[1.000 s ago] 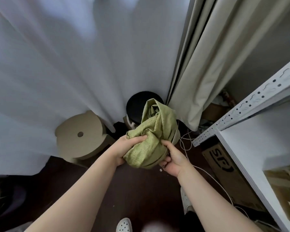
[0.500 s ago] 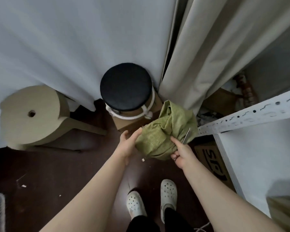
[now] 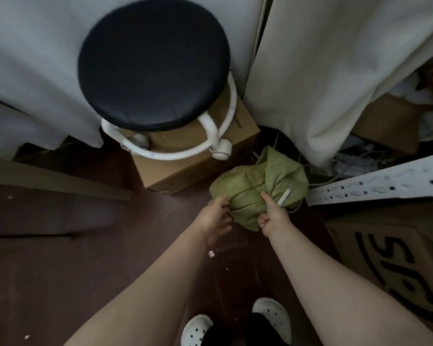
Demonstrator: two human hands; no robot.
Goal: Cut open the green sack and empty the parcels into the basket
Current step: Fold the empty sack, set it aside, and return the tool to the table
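Observation:
The crumpled green sack [image 3: 255,186] hangs low over the dark floor, just right of a cardboard box. My right hand [image 3: 273,218] grips the sack's near side, thumb on top. The same hand holds a slim silvery blade [image 3: 284,195] that lies against the cloth. My left hand [image 3: 214,217] is at the sack's left edge. Its thumb touches the fabric and its fingers are spread loosely below. The sack looks bunched and limp. No parcels show.
A black round stool [image 3: 153,63] with a white ring stands over a cardboard box [image 3: 198,168]. White curtains [image 3: 335,71] hang behind. A white perforated shelf rail [image 3: 385,186] and a printed carton [image 3: 397,258] are at right. Cables lie behind the sack. My white clogs [image 3: 273,318] are below.
I have bent down, so the stool and floor look much closer. Both hands lowered the sack toward the floor beside the box. My left hand's hold has loosened.

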